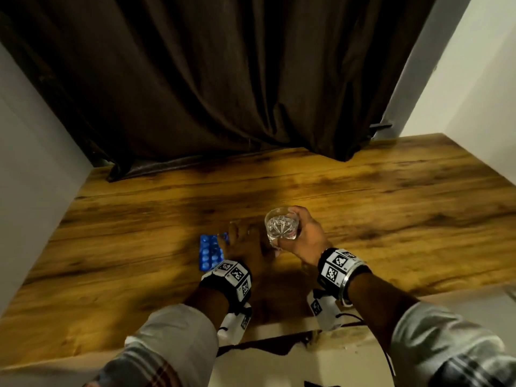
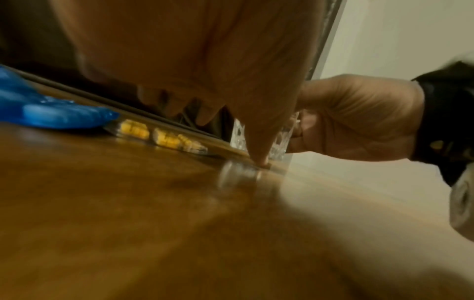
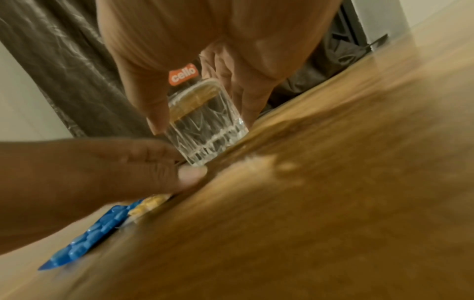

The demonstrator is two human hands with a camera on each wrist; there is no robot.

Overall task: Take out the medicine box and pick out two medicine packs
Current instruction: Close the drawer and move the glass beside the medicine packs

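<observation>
A blue blister pack (image 1: 210,251) lies flat on the wooden table (image 1: 391,196). Beside it is a clear pack of yellow pills (image 2: 164,138), mostly under my left hand (image 1: 243,247). That hand lies low over the packs, its fingers stretched forward and its thumb tip (image 2: 261,160) touching the table. My right hand (image 1: 304,233) grips a clear cut glass (image 1: 281,227) with an orange "cello" sticker (image 3: 183,75), tilted just above the table right of the left hand. No medicine box is in view.
A dark brown curtain (image 1: 223,79) hangs along the table's far edge. White walls (image 1: 33,152) close in both sides. A small clear blurred object (image 2: 238,176) sits on the table by the left thumb. The table's near edge (image 1: 279,328) runs under my wrists.
</observation>
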